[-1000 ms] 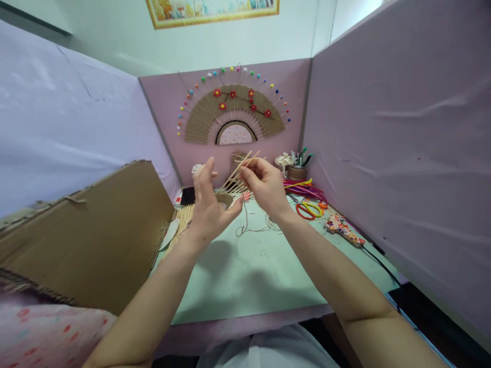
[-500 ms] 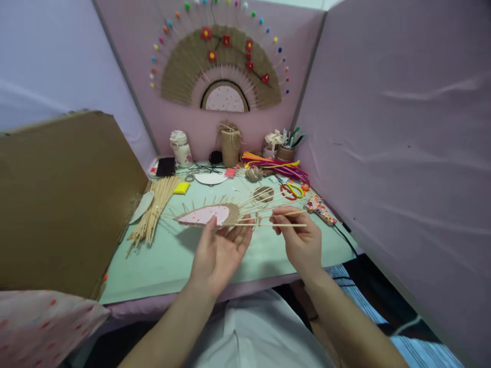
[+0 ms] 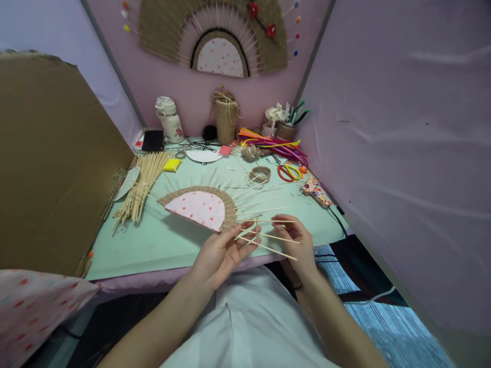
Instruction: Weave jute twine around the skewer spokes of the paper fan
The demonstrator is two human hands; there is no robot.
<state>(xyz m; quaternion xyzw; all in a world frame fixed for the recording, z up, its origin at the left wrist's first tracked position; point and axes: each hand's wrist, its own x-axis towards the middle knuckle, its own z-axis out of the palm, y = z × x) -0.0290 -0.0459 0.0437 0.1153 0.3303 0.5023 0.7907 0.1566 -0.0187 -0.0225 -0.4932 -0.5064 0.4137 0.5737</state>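
Note:
A half-round fan (image 3: 230, 207) with a woven twine band, a pink dotted centre (image 3: 197, 207) and thin bamboo sticks (image 3: 268, 249) radiating outward is held tilted above the table. My left hand (image 3: 220, 258) is closed on its lower right corner, thumb in front and fingers behind the sticks. At the outer ends of the right-hand sticks, my right hand (image 3: 299, 245) has its fingers curled around them; its fingertips are partly hidden. A short piece of twine (image 3: 258, 223) crosses the sticks between my two hands.
A bundle of loose bamboo sticks (image 3: 143, 186) lies left, beside a cardboard panel (image 3: 46, 163). Scissors (image 3: 289, 172), a twine coil (image 3: 260, 175), pipe cleaners (image 3: 276, 148) and a patterned glue gun (image 3: 315, 191) lie right. A larger fan (image 3: 161, 36) hangs on the back wall.
The fan has turned from nearly edge-on to show more of its dotted face. Both hands sit slightly lower, still at the right-hand sticks. The camera view has tipped downward.

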